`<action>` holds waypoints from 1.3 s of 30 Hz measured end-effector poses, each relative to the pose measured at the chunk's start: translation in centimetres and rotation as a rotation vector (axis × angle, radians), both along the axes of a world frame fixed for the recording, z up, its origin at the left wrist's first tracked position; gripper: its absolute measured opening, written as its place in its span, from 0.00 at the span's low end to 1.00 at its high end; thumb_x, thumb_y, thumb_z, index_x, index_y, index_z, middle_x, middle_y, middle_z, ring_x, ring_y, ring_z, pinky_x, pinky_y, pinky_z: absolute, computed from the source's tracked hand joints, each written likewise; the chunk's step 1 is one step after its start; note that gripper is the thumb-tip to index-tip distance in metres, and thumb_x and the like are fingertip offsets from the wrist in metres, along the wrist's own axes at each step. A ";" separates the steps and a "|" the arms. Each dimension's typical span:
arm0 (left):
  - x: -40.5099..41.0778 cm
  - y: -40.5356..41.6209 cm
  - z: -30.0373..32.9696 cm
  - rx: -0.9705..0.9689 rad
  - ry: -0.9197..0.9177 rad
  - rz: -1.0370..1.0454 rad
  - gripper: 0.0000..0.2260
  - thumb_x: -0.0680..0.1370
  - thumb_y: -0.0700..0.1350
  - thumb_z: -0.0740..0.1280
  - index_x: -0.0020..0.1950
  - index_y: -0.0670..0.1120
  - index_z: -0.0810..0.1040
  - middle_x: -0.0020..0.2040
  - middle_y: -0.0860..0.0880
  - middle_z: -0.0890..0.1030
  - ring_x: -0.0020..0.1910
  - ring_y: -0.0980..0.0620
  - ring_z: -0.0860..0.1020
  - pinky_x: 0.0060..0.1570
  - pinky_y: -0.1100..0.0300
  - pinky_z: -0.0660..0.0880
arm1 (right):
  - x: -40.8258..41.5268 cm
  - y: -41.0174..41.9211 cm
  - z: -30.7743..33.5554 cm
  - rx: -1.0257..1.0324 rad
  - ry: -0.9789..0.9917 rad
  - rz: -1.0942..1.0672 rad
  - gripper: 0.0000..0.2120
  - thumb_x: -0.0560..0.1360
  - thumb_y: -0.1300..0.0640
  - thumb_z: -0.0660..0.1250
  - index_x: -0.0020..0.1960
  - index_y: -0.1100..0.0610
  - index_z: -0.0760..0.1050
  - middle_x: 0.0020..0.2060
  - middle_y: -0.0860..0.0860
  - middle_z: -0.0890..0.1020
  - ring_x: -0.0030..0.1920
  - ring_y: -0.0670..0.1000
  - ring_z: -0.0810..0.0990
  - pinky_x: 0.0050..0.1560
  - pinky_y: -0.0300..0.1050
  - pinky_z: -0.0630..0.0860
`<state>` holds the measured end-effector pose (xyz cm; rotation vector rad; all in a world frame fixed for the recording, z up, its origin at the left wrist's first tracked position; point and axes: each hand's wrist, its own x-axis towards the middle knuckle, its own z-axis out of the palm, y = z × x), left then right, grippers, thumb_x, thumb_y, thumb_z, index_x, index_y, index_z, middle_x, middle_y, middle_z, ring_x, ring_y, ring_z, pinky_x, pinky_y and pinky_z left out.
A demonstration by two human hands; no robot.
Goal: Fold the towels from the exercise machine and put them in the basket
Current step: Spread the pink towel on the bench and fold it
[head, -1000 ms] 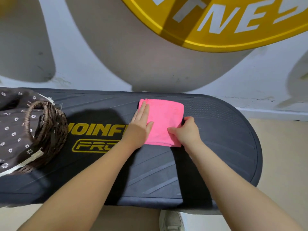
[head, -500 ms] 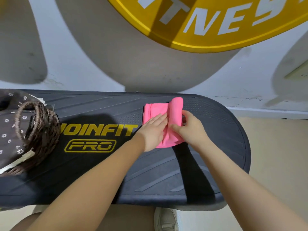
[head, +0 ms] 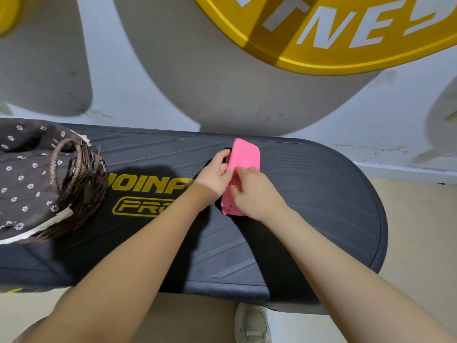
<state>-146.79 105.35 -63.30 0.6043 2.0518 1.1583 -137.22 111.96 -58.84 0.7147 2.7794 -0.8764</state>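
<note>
White wall fills the background, crossed by broad grey shadows, with a big yellow disc [head: 333, 38] bearing white letters hanging at the top. Below it lies the dark, oval platform of the exercise machine [head: 321, 194], ribbed and dotted, printed with yellow lettering. On the middle of that platform sits the pink towel [head: 244, 157], bright and fuzzy, folded into a narrow, thick strip that runs away from the person; its far end is rounded and its near end shows stacked layers at the edge. The left hand [head: 215, 174] grips the strip's left side, fingers curled around it. The right hand [head: 254, 191] pinches the near half from the right, thumb on top of the cloth, a ring showing on one finger. Well apart to the left, a dark woven basket [head: 84, 184] with a loop handle stands on the platform's end, lined with brown cloth dotted with small white flowers. A pale shoe [head: 252, 323] shows on the beige floor beneath.
</note>
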 end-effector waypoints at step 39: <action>0.2 -2.9 -0.8 -0.494 0.725 -0.598 0.61 0.61 0.69 0.70 0.74 0.42 0.33 0.76 0.46 0.33 0.76 0.50 0.38 0.73 0.55 0.38 | 0.4 -1.1 -3.2 -0.273 0.064 -0.459 0.33 0.72 0.56 0.68 0.72 0.52 0.55 0.64 0.59 0.69 0.63 0.61 0.71 0.56 0.50 0.71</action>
